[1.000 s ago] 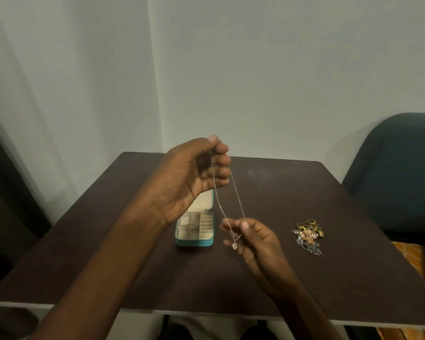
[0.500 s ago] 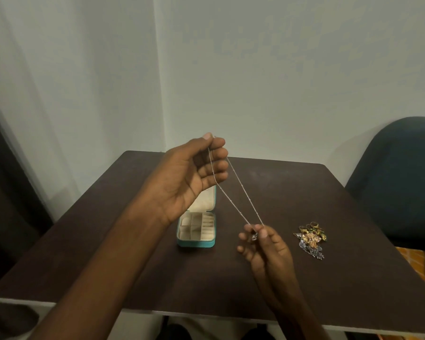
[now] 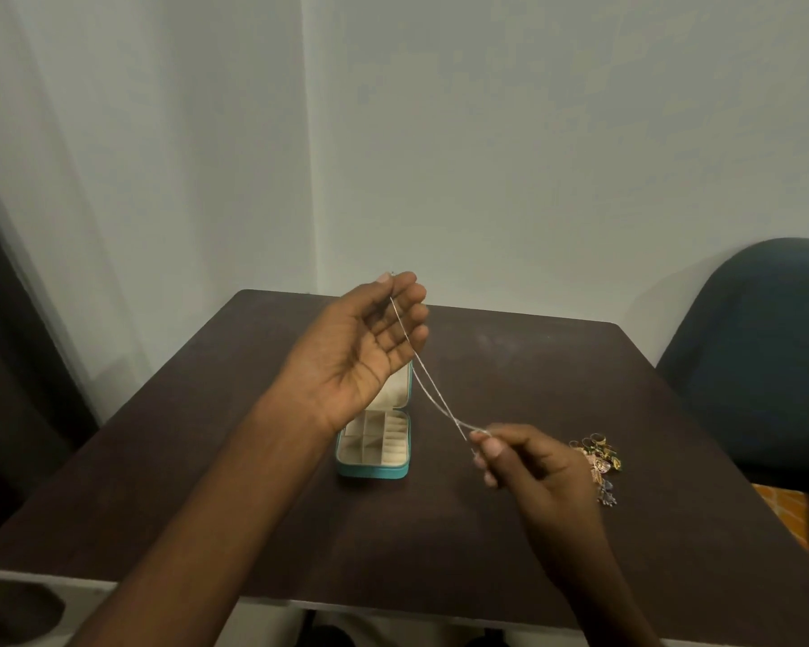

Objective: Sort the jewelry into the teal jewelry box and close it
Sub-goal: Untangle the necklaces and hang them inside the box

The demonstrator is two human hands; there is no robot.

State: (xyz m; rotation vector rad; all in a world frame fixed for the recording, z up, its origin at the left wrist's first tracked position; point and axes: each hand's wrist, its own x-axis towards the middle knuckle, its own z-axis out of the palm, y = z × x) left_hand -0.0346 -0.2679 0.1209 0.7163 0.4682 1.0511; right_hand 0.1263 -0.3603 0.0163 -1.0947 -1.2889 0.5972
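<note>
— Chain (image 3: 433, 387) is in the air now, stretched between the two hands. The left hand (image 3: 363, 347) is raised above the box (image 3: 373, 452) and pinches the top end between thumb and first finger; the other fingers are loosely curled, and the palm shows. The right hand (image 3: 528, 464) is lower, near the table (image 3: 510, 530), and pinches the bottom of the loop with the fingertips.

— And where does the rest lie?

— The box stands open on the table, under the left wrist, lid up, with small cream compartments. The pile (image 3: 598, 462) of other jewelry lies just behind the right hand, partly hidden by it.

— What can go wrong from here?

— I think the chain is the risk. It is thin and doubled in two strands. If one pinch loosens, it can slip, drop on the table and knot itself. If it is lowered too fast, it may bunch over a divider, not in one compartment, and then the lid can catch it. Also, the right hand is very near the pile; a careless move back can scatter the pieces. Whether the pendant is inside the right fingers, this cannot be told.
</note>
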